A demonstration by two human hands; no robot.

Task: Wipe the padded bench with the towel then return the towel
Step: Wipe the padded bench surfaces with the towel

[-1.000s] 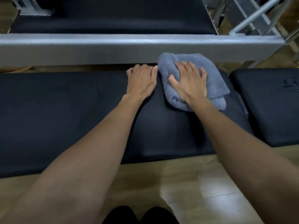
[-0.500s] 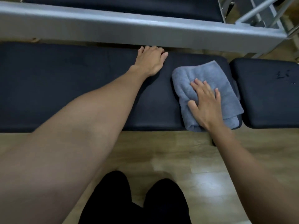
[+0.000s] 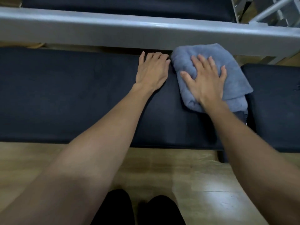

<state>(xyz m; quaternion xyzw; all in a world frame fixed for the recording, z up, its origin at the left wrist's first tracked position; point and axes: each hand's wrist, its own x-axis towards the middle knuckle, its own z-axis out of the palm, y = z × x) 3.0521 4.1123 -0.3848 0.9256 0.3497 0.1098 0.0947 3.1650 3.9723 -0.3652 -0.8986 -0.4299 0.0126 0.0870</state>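
A folded blue-grey towel (image 3: 233, 78) is seen lying on the black padded bench (image 3: 73, 98), near the pad's right end and up against its far edge, where the cloth's upper corner overlaps the grey metal beam (image 3: 113, 31) that runs across the view behind the bench. The towel is pressed down by the right hand (image 3: 206, 80), which is laid flat on it with the fingers spread and straight; nothing is gripped or pinched, and the cloth is simply held under the palm. The towel's near layers are bunched beside the wrist, and one fold hangs slightly past the pad's right end. The left hand (image 3: 152, 70) is rested palm-down on the bare pad just beside the towel, its fingers relaxed and holding nothing, with the fingertips at the far edge — whether they are hooked over that edge cannot be told. A second black pad (image 3: 276, 103) is set to the right, parted from the bench by a narrow gap. Another dark padded surface (image 3: 129, 8) is visible beyond the beam. A wooden floor (image 3: 186, 172) is shown below the bench, and two dark shapes (image 3: 138, 208) — shoes or trouser legs — are seen at the bottom edge.
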